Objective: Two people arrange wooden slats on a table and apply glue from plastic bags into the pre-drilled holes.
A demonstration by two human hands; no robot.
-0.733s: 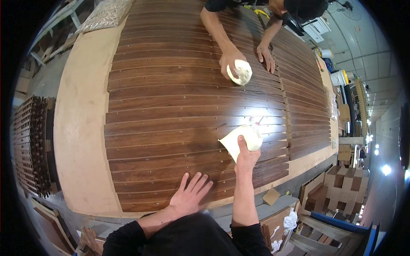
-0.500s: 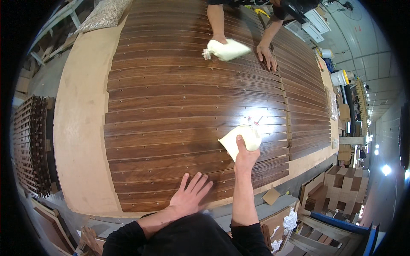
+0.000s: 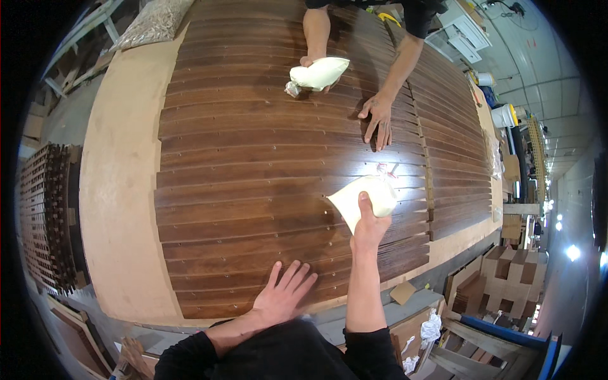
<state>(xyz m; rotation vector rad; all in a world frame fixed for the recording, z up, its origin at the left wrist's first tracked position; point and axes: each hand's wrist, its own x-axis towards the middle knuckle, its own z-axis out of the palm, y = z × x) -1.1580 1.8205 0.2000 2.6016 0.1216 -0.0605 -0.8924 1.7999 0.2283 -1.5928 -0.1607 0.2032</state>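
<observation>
My right hand [image 3: 370, 227] is closed round a plump piping bag [image 3: 347, 200] filled with something cream-coloured. Its narrow tip points left, and its gathered, tied end lies toward the far right. The bag is over a row of dark brown wooden slats [image 3: 240, 212] with small dots, perhaps holes, along them. My left hand [image 3: 286, 292] rests open on the nearest slats, fingers spread. Across the table, a co-worker's hand grips a similar piping bag [image 3: 316, 73], tip to the right. The co-worker's other hand [image 3: 378, 119] lies on the slats, fingers pointing toward me.
Pale board [image 3: 120, 209] shows along the table's left side, with a clear sack of small wooden pieces [image 3: 152, 24] at its far end. A second block of slats [image 3: 456, 171] adjoins on the right. Stacked slats [image 3: 47, 215] stand left; cardboard [image 3: 513, 278] stands right.
My right hand and its piping bag have shifted slightly right and away from me. The co-worker's bag has moved left, and the co-worker's free hand has come nearer. My left hand stays put.
</observation>
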